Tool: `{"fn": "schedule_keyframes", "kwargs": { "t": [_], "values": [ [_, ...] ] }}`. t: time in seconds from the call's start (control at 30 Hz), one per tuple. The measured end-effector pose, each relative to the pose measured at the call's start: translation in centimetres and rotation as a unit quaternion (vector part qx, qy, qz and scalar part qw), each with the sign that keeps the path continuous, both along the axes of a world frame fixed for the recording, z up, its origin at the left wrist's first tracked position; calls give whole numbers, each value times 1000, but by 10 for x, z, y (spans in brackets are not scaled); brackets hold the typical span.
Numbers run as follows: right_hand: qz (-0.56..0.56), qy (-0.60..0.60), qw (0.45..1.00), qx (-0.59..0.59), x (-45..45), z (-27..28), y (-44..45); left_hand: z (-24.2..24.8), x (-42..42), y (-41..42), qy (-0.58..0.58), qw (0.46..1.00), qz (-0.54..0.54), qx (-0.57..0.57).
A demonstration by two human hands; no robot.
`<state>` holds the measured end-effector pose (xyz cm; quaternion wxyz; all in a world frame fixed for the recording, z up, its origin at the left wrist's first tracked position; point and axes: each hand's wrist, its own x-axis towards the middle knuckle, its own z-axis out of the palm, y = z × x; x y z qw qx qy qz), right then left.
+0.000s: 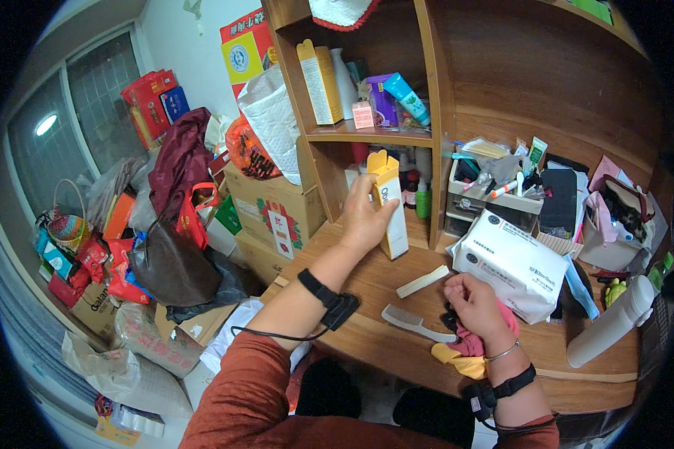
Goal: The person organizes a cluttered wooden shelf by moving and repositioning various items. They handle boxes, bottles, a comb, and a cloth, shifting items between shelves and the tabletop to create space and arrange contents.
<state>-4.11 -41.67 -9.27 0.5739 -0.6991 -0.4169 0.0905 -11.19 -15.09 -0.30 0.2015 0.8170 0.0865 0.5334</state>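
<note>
My left hand [366, 216] grips the upper part of a tall white and yellow carton [392, 219], whose top flaps stand up, in front of the lower shelf opening. My right hand [472, 303] is half curled above a dark pink cloth [470, 341] and a yellow cloth [461, 362]; whether its fingers hold anything is hidden. Left of it on the wooden desk [365, 331] lie a pale folded strip [422, 282] and a light grey comb [413, 322]. A white soft pack of tissues [511, 264] lies just beyond my right hand.
A white bottle [612, 322] leans at the right. Behind the tissues stands a cluttered drawer organizer [491, 193]. The shelf [370, 136] holds a yellow carton [321, 84], a blue tube [407, 98] and other items. Cardboard boxes [269, 207] and bags are piled at the left.
</note>
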Motion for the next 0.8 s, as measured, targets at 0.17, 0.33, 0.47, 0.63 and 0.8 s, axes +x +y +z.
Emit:
{"fn": "schedule_keyframes", "kwargs": {
  "t": [0.17, 0.33, 0.47, 0.63, 0.8],
  "values": [
    [1, -13, 1000, -5, -1, 3, -2, -2, 18, -10, 53, 999, -13, -4],
    [1, 14, 1000, -3, -4, 6, 0, 14, 3, -14, 45, 997, -57, -20],
    [-18, -13, 1000, -18, -4, 7, -1, 53, -13, 18, -45, 997, -56, 27],
    [-19, -8, 1000, -18, -5, 7, 0, 142, 10, 94, -100, 967, 123, 200],
    [-8, 2, 1000, -22, -4, 7, -3, 228, 33, 136, -52, 946, 259, 188]
  ]
}}
